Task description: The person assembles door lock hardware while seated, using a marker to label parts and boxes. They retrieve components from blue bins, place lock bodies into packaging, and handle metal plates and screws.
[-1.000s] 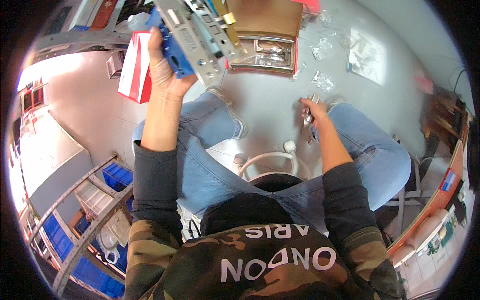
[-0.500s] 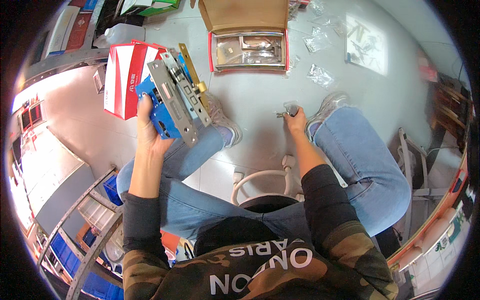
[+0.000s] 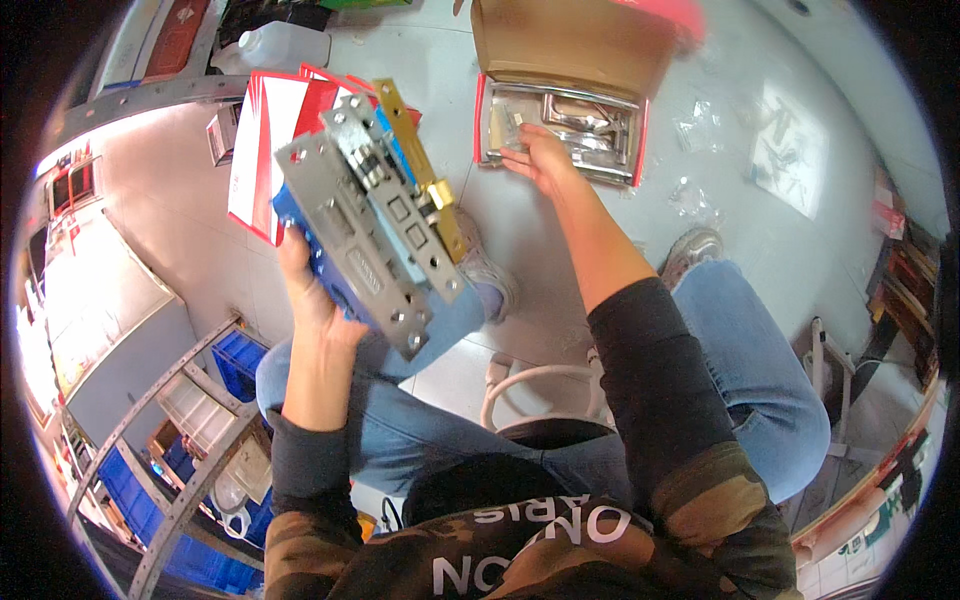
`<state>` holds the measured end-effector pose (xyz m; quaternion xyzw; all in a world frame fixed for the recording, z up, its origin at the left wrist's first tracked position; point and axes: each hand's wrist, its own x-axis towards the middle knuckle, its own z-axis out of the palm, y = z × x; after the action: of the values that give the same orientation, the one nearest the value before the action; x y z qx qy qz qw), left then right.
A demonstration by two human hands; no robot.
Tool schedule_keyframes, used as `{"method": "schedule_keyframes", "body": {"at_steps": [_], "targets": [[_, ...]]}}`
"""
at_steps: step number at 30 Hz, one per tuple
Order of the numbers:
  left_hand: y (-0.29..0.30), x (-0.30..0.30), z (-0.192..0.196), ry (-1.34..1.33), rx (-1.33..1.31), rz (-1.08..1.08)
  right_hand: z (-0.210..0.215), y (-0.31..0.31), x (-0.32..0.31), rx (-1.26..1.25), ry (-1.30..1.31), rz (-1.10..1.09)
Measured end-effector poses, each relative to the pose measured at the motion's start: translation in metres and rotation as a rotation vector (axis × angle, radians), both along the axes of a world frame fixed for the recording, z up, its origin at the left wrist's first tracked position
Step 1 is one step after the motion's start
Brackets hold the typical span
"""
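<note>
My left hand [image 3: 318,285] is closed round a stack of mortise locks [image 3: 350,235], raised at the left. Their bodies are blue; two steel faceplates and a brass one with a protruding latch face up to the right. Over the near left part of an open cardboard box [image 3: 641,165], my right hand [image 3: 540,158] has its fingers apart. I see nothing firmly gripped in it. Inside the box lie shiny lever door handles [image 3: 585,115] and a clear plastic bag [image 3: 505,125], close to the fingertips.
A red and white carton [image 3: 262,170] stands behind the locks, partly covered. Small clear bags [image 3: 690,200] and a bright sheet [image 3: 790,150] with small parts lie on the floor at right. A metal rack [image 3: 190,490] stands at lower left, a plastic jug [image 3: 285,50] at upper left.
My right hand has moved from the floor up to the open box, and the small bag of keys no longer shows in it. The view has shifted; my left hand still holds the locks.
</note>
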<state>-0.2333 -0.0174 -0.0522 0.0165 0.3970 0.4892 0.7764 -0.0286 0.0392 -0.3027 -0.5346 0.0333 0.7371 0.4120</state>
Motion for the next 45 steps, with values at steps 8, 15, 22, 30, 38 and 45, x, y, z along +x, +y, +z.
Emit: {"method": "schedule_keyframes", "body": {"at_steps": [8,15,22,30,38,45], "targets": [[0.009,-0.004,0.0,0.02,-0.067,0.006,0.013,0.012,-0.022,-0.133,-0.146,0.145],[0.015,0.019,0.007,0.15,0.075,-0.225,0.19,-0.026,0.017,0.454,0.197,0.036],[-0.001,0.044,0.022,-0.142,0.15,-0.356,0.281,-0.08,-0.005,0.64,-0.097,-0.057],[-0.027,0.056,0.009,0.012,-0.01,-0.452,0.254,-0.127,-0.028,0.382,-0.232,-0.422],[-0.032,0.052,-0.01,0.156,-0.195,-0.55,0.204,-0.146,-0.03,0.208,-0.217,-0.387],[-0.026,0.067,0.002,0.196,-0.057,-0.649,0.206,-0.137,-0.006,0.217,-0.128,-0.369]]}}
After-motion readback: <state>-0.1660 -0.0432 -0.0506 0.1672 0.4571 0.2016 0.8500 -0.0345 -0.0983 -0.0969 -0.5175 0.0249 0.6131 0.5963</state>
